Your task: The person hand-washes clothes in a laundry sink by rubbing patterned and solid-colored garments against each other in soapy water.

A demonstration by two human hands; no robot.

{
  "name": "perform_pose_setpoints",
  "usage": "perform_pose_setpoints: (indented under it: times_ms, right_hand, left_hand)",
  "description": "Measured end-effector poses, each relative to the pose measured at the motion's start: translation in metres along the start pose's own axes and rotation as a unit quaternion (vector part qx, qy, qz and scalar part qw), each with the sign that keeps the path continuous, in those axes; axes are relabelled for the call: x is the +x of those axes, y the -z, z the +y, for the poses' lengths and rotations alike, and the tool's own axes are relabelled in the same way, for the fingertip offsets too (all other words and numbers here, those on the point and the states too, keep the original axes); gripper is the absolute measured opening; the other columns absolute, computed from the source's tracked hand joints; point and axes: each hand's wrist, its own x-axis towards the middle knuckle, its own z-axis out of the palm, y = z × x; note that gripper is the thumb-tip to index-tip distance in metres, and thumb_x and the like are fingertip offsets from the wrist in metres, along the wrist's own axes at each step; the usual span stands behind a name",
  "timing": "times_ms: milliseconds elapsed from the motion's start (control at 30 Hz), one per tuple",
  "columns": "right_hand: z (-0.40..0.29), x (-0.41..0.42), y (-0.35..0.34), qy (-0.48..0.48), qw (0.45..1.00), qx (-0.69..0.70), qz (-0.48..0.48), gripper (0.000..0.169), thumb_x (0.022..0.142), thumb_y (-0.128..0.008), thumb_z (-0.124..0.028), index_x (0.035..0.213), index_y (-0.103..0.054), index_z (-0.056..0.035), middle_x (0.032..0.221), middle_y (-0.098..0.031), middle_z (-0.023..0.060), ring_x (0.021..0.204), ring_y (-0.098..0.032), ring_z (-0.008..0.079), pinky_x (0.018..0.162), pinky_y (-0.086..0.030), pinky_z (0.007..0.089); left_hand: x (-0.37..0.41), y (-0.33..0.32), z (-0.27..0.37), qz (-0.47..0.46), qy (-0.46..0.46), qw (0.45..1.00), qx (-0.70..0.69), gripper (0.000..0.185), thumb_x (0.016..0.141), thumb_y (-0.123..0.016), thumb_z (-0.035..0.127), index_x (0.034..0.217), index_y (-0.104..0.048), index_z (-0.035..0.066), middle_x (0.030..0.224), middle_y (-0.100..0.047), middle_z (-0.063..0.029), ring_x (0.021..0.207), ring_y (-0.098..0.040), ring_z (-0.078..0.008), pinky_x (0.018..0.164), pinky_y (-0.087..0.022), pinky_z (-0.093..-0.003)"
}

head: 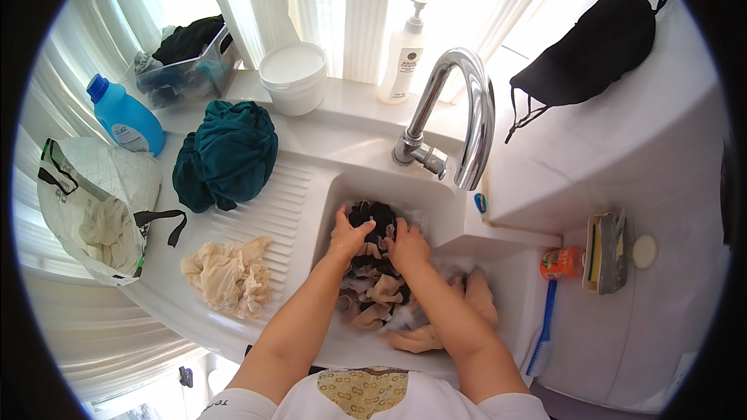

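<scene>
In the white sink [519, 303], a wet black and beige garment [373, 254] lies bunched up in soapy water. My left hand [350, 233] grips its left side, the thumb pressed on the fabric. On the opposite side my right hand [407, 245] grips it as well, fingers curled into the cloth. Below the hands, beige and black folds [376, 300] of wet fabric sit among suds; whether they belong to the same garment I cannot tell. Another beige cloth [481, 297] lies at the sink's right, partly hidden by my right forearm.
Left of the basin, a cream cloth [230, 277] and a dark green garment [227, 151] lie on the ribbed washboard [292, 186]. A chrome faucet [475, 116] arches over the basin's back right. A blue brush [545, 326] rests along the right edge; a white bucket [293, 79] stands behind.
</scene>
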Motion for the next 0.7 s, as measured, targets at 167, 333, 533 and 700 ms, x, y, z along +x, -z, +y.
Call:
perform_pose_setpoints:
  times_ms: [167,333,533,700]
  right_hand:
    - [-0.009,0.025,0.02,0.071,0.923,-0.1,-0.365,0.061,0.073,-0.07,-0.044,0.119,-0.052,-0.0086,0.104,-0.064,0.017,0.097,-0.061,0.0351,0.081,-0.051,0.042]
    - [-0.003,0.024,0.028,0.22,0.949,-0.114,-0.195,0.1,0.059,-0.081,-0.031,0.142,-0.026,-0.0202,0.133,-0.045,0.0135,0.113,-0.052,0.0325,0.089,-0.047,0.0418]
    - [0.017,0.015,0.022,0.047,0.957,0.004,-0.285,0.051,0.055,-0.08,-0.028,0.101,-0.062,-0.0115,0.094,-0.065,0.0116,0.089,-0.063,0.0268,0.076,-0.05,0.0403]
    - [0.023,-0.01,0.076,0.019,0.962,0.251,-0.104,0.037,0.055,-0.078,-0.026,0.081,-0.064,-0.0041,0.072,-0.063,0.0126,0.067,-0.062,0.0228,0.065,-0.049,0.0334]
  left_hand:
    - [0.01,-0.02,-0.045,-0.083,0.03,0.974,0.209,0.077,0.072,-0.064,0.012,0.141,-0.029,0.008,0.131,-0.046,-0.0256,0.121,-0.045,-0.0388,0.1,-0.038,-0.0412]
    - [0.0,-0.021,-0.047,-0.272,-0.074,0.957,0.074,0.055,0.074,-0.05,-0.007,0.128,-0.05,0.005,0.116,-0.06,-0.0178,0.11,-0.055,-0.0313,0.091,-0.044,-0.0341]
    - [0.006,-0.013,-0.047,-0.18,-0.046,0.976,0.113,0.066,0.067,-0.061,0.0,0.131,-0.045,0.006,0.119,-0.058,-0.0148,0.11,-0.054,-0.028,0.093,-0.043,-0.0348]
    - [-0.018,-0.002,-0.025,-0.301,-0.024,0.839,0.453,0.097,0.055,-0.08,0.026,0.14,-0.033,0.02,0.132,-0.05,-0.0139,0.134,-0.031,-0.0281,0.103,-0.032,-0.0481]
